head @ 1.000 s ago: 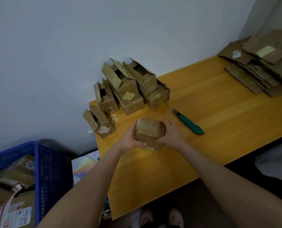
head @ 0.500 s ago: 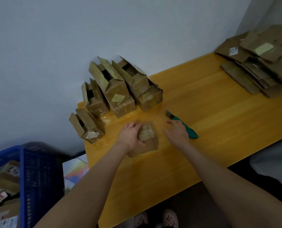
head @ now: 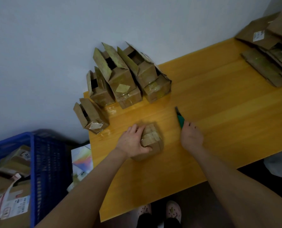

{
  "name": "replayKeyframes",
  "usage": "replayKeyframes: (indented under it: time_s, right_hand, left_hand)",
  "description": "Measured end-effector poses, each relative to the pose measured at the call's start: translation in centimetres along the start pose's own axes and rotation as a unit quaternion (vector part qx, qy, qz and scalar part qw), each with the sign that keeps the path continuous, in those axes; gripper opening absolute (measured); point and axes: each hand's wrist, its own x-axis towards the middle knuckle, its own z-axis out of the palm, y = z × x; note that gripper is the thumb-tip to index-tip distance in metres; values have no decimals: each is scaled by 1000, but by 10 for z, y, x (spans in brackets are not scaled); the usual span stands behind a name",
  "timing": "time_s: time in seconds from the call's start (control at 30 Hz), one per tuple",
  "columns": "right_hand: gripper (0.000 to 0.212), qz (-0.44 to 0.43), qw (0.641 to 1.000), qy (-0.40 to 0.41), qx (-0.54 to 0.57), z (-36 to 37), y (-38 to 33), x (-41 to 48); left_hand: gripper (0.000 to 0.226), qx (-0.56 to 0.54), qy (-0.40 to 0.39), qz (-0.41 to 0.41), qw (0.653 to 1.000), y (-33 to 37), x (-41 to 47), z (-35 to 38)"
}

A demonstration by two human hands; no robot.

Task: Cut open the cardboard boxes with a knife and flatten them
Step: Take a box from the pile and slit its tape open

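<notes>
The sealed box (head: 151, 137) sits on the bench (head: 219, 112), taped top face up. The left hand (head: 132, 143) grips it from the 9 o'clock side, fingers curled over the top and thumb against the near wall.

The knife (head: 179, 118) lies flat on the bench at 2 o'clock from the box, apart from it. Its long axis runs from 11 o'clock to 5 o'clock, blade tip at the 11 o'clock end. The right hand (head: 192, 137) covers the 5 o'clock end of the green handle. Whether its fingers have closed round the handle cannot be told.

The hands are apart, one at each item. The right hand is the nearer to the knife and should carry it toward 8 o'clock onto the tape seam.

Opened boxes (head: 120, 79) stand at 12 o'clock; flattened cardboard (head: 265, 66) lies at 2 o'clock.
</notes>
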Motion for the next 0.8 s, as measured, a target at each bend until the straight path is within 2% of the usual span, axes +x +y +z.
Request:
replayKeyframes:
  time_s: [0.07,0.17,0.23,0.33,0.37,0.4,0.53,0.73,0.8]
  right_hand:
    - [33,6,999,-38,28,1,-4,-9]
    - [39,34,968,-119,218,2,-14,-21]
    - [40,65,917,-159,360,-5,-27,-33]
    - [41,117,801,-215,547,-14,-43,-53]
    - [40,118,775,-222,580,-18,-48,-60]
    - [37,110,767,-222,591,-19,-53,-67]
    - [36,75,806,-203,551,-10,-74,-88]
    - [32,71,830,-183,522,4,-90,-100]
    - [31,65,848,-156,502,2,-85,-103]
  left_hand:
    - [94,-9,-6,-13,1000,-2,-5,2]
    - [91,-17,-2,-23,1000,-1,-12,-4]
    - [91,24,24,-10,999,-2,-16,-11]
    - [92,100,68,7,993,-10,-21,-21]
    - [93,119,73,11,990,-13,-22,-24]
    - [94,132,70,13,989,-16,-24,-26]
    - [100,109,18,2,994,-24,-35,-16]
    - [96,13,10,-4,1000,-33,-38,-10]
    - [96,4,5,-7,1000,-34,-36,-11]
